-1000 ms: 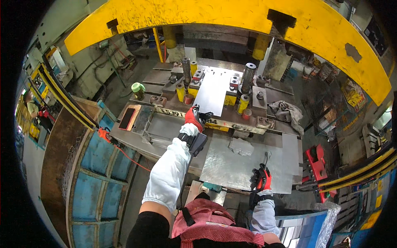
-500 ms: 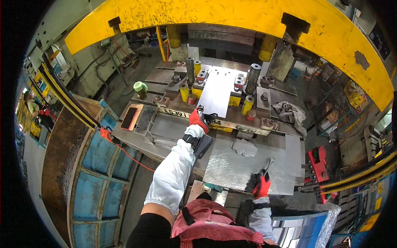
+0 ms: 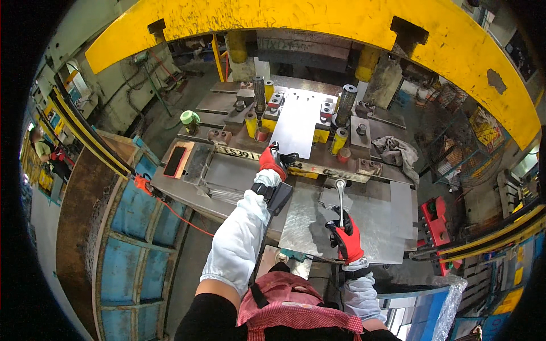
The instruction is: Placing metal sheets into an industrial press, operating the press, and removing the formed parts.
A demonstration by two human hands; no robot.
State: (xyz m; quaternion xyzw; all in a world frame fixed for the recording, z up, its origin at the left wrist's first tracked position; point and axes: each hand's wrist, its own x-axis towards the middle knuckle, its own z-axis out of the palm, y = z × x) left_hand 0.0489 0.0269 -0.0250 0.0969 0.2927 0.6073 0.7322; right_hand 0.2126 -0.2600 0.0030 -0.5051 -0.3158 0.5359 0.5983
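My left hand (image 3: 274, 161), in a red and black glove, is at the near left corner of a bright metal sheet (image 3: 297, 122). Its fingers are apart, some reaching right over the die's front bar (image 3: 330, 172). That sheet lies lengthwise between the die's posts. In my gloved right hand (image 3: 348, 238) is a silver wrench (image 3: 340, 199), held upright with its round head pointing away from me. Below the wrench a large flat metal plate (image 3: 307, 224) spans the near side, with a small stack of thin metal pieces (image 3: 328, 197) on it, partly hidden by the tool.
A stack of metal sheets (image 3: 230, 173) lies left of my left hand, beside a phone (image 3: 175, 161). A green-capped bottle (image 3: 190, 121) stands farther back. A grey rag (image 3: 396, 154) hangs at the right. The yellow press beam (image 3: 318, 14) arches overhead. Another person (image 3: 48, 150) is far left.
My right hand has moved forward and slightly left over the plate. The wrench has swung from slanting right to upright over the small stack. My left hand stays in nearly the same place.
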